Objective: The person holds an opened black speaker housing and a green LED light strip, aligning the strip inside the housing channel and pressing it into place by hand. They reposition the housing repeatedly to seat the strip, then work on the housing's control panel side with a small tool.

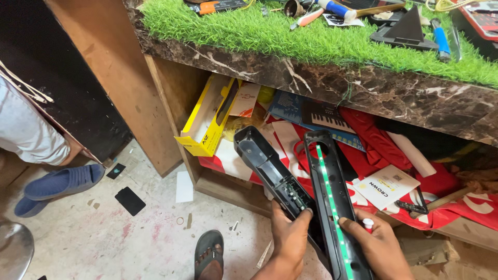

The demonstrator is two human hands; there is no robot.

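Observation:
My left hand (290, 238) grips the lower end of a long black plastic housing half (264, 161), its hollow inside facing up. My right hand (376, 246) holds the other black housing half (332, 192), which carries a long green light strip (332, 207) down its middle. A small white cap (368, 223) sits by my right fingers. The two halves spread apart like a V toward the shelf.
A marble-edged counter (321, 78) covered with green artificial turf (259, 31) holds tools. The shelf below is stuffed with a yellow box (205, 122), red cloth (373, 140) and paper. A sandalled foot (209, 255) and another person's blue slippers (57, 184) rest on the dirty floor.

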